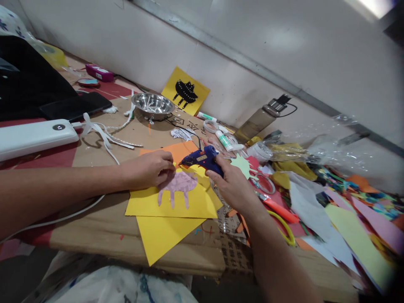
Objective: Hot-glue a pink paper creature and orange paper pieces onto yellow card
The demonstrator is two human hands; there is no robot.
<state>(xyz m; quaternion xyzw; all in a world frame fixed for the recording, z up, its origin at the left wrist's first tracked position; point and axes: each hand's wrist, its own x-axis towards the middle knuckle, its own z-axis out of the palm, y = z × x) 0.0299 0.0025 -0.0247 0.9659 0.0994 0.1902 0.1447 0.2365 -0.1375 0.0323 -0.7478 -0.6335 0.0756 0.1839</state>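
Note:
My right hand (232,181) is wrapped round a blue hot glue gun (202,159), its nozzle pointing left, close above the far part of a yellow paper sheet (142,204). On that sheet lies a pale purple cutout (178,185) with several legs hanging down. My left hand (151,168) rests at the cutout's upper left, fingers curled and pinched; what they hold, if anything, is hidden. A second yellow sheet (160,237) sticks out underneath, and an orange sheet (186,148) shows behind.
A metal bowl (153,105) stands behind, near a yellow card with a black cutout (185,93) against the wall. Glue sticks (224,141), a bottle (260,120), red-handled scissors (280,209) and paper scraps crowd the right. A white power bank (38,136) with cables lies left.

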